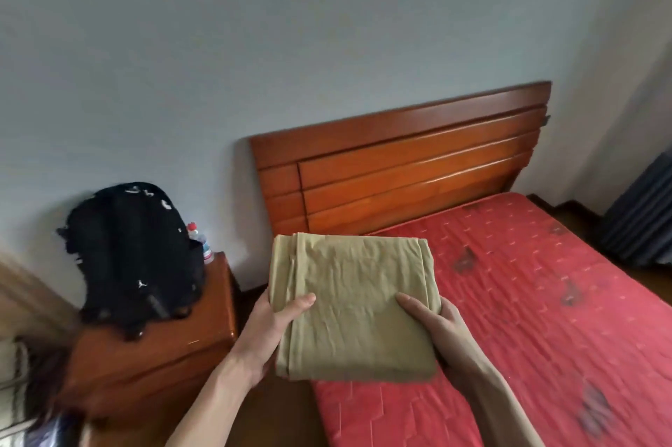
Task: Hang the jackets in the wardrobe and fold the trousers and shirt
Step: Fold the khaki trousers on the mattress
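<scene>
Holding the folded trousers point(351, 304) between both hands, I carry them level over the near corner of the mattress point(527, 301). They are a khaki, softly creased rectangle with layered edges along the left side. My left hand point(271, 332) grips that side, thumb flat on top, fingers underneath; my right hand point(436, 330) grips the right edge the same way. The mattress below is red and quilted, stitched in rows. Left of it stands a glossy wooden nightstand point(156, 355) bearing a black backpack point(134, 257) and a clear plastic bottle point(200, 241). Beyond rises a slatted, curved-top wooden headboard point(400, 163) against a pale wall point(254, 28).
</scene>
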The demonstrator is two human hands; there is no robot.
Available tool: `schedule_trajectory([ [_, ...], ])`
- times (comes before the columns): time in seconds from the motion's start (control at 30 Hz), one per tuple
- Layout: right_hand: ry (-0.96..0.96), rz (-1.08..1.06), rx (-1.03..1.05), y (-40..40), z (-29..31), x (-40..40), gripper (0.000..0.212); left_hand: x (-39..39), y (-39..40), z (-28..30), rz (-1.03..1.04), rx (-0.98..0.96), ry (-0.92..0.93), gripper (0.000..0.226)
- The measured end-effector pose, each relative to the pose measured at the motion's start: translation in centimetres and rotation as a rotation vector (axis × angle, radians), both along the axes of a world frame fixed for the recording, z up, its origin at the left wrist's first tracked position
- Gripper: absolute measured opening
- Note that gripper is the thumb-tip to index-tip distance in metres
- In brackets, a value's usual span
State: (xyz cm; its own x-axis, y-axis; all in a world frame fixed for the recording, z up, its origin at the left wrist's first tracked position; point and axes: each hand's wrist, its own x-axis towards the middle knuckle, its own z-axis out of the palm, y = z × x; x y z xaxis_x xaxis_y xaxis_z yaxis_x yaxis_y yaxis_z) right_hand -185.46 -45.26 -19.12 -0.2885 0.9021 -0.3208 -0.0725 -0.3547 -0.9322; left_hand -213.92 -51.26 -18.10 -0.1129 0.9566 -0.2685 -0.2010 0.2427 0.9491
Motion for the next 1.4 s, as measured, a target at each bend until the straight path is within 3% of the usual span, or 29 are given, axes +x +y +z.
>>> schedule_trajectory([
  [0.07,-0.011,0.05,0.01,1.0,0.3,-5.4,0.056,-4.7,-1.0,0.2,0.067,0.011,0.02,0.04],
  [0.13,-0.01,0.111,0.027,1.9,0.7,-10.7,0.061,-9.2,-2.0,0.2,0.147,0.022,0.019,0.048],
  [0.2,-0.004,0.164,0.038,2.6,1.3,-15.8,0.061,-13.4,-2.9,-0.1,0.226,0.025,0.015,0.058],
  [0.5,-0.001,0.398,0.093,3.8,3.6,-34.6,0.065,-28.2,-7.5,0.4,0.532,0.047,0.014,0.061],
  [0.83,0.031,0.645,0.034,5.6,4.3,-51.1,0.064,-38.3,-11.0,1.4,0.836,0.07,-0.002,0.073],
  [0.97,0.056,0.781,0.017,6.9,4.6,-58.3,0.06,-42.5,-11.1,2.4,0.968,0.068,0.018,0.059],
  [1.27,0.079,1.156,0.013,9.7,5.4,-73.8,0.053,-49.9,-11.0,2.3,1.382,0.018,0.014,0.095],
  [1.4,0.034,1.257,-0.004,7.8,4.8,-79.7,0.073,-51.6,-12.8,2.2,1.567,0.023,0.014,0.079],
])
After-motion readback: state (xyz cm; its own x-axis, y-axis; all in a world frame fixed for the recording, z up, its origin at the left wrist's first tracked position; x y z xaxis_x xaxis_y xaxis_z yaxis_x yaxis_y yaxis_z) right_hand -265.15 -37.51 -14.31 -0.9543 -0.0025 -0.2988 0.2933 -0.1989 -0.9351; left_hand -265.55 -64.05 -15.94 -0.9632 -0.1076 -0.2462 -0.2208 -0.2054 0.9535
